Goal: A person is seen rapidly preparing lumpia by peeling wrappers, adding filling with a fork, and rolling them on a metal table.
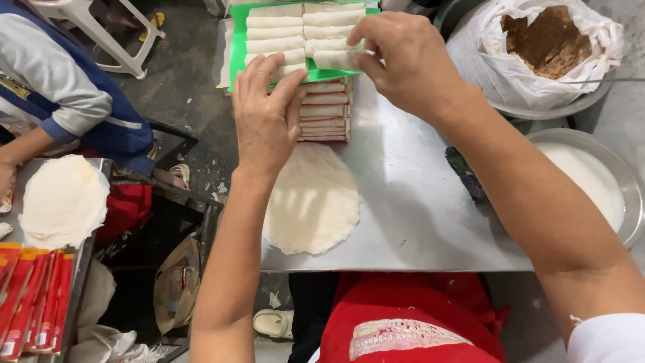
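resting on the steel table [416,222], a green tray [236,47] is being filled with pale rolled wrappers in two columns. the left hand [265,111] is being held palm down at the near left edge of the tray, its fingers bent over the lowest roll [290,59] of the left column; whether that roll is being gripped or only pressed cannot be told. the right hand [406,57] is being closed at thumb and fingertips on the end of another roll [334,60], the lowest of the right column, which is lying on the tray.

just below the tray, a stack of red and white packets [326,111] is being kept against its near edge. nearer the body, a stack of round flat wrappers [312,202] is lying on the table, under the left wrist.

to the right, a white plastic bag of brown filling [547,44] is sitting in a metal basin, and a steel bowl of white liquid [594,178] is standing nearer, beside the right forearm.

at far left, another person's grey sleeve [57,84] is being seen above a second pile of round wrappers [64,202] and a row of red packets [30,299].
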